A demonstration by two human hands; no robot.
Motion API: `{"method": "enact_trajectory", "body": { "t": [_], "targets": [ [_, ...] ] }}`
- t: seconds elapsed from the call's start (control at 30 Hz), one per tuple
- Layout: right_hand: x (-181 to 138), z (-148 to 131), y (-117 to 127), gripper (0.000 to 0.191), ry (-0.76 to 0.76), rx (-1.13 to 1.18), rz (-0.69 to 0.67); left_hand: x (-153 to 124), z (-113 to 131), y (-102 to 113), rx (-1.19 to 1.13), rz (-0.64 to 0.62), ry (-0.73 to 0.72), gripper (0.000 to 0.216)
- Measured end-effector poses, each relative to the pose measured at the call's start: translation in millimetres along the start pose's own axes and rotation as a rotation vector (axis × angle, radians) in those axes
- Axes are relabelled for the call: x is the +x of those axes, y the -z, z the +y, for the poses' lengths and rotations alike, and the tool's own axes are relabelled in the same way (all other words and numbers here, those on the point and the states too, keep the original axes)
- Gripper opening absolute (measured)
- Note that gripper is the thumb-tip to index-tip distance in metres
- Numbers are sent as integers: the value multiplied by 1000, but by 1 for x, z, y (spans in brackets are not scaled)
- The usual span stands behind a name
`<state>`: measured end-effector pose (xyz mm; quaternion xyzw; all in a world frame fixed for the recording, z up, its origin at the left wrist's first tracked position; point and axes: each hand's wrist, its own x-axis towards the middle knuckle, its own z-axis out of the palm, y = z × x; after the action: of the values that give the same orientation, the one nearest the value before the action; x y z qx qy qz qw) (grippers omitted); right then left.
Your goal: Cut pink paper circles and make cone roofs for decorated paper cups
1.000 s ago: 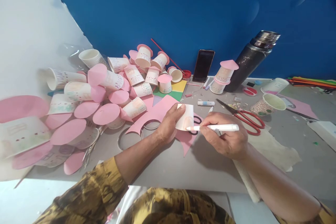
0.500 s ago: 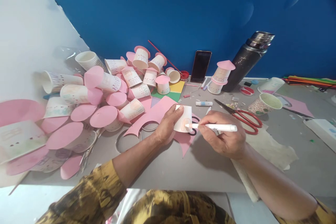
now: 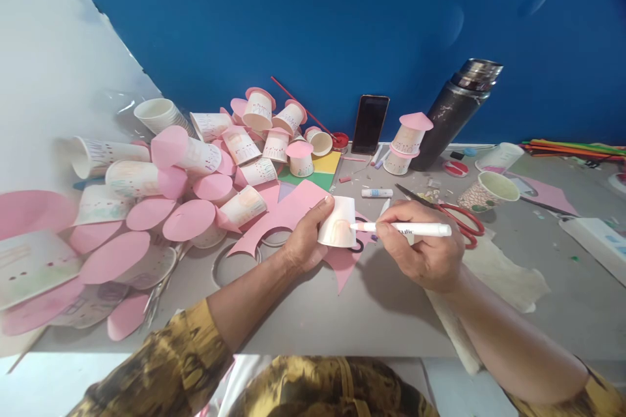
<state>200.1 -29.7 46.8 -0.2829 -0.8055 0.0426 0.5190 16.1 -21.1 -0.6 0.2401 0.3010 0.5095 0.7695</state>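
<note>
A white paper cup (image 3: 341,212) is gripped by my left hand (image 3: 308,238), thumb on its outer wall. Pale orange marks form an arch on the cup's side. My right hand (image 3: 424,244) pinches a white marker (image 3: 415,229), its tip at the cup's right side by the arch. Below both hands lies a cut sheet of pink paper (image 3: 293,205) with dark-handled scissors (image 3: 358,246) partly hidden behind the cup. A second marker (image 3: 385,204) shows just behind my right fingers.
Decorated cups with pink paper cones (image 3: 188,220) pile up at the left. Red-handled scissors (image 3: 462,218), a cloth (image 3: 508,273), a patterned cup (image 3: 489,192) and a black flask (image 3: 450,114) are at the right. A phone (image 3: 370,124) leans on the blue wall.
The marker tip has shifted right, from the middle of the cup to its right side. The cup has turned slightly, and more of the orange arch shows.
</note>
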Motion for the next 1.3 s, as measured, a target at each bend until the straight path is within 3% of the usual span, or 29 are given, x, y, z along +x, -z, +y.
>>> {"method": "enact_trajectory", "body": {
  "t": [0.37, 0.7, 0.9, 1.07, 1.3],
  "targets": [
    [1, -2, 3, 13, -65, 61, -76, 3, -1, 3, -10, 21, 34, 42],
    [0, 0, 3, 12, -62, 97, -64, 1, 2, 1, -28, 35, 60, 44],
    [-2, 1, 3, 13, -120, 128, -109, 1, 0, 2, -12, 17, 43, 45],
    [-2, 2, 2, 10, -119, 71, 17, 2, -2, 2, 9, 14, -4, 41],
    [0, -1, 1, 14, -61, 90, -84, 1, -3, 2, 48, 40, -61, 38]
  ]
}}
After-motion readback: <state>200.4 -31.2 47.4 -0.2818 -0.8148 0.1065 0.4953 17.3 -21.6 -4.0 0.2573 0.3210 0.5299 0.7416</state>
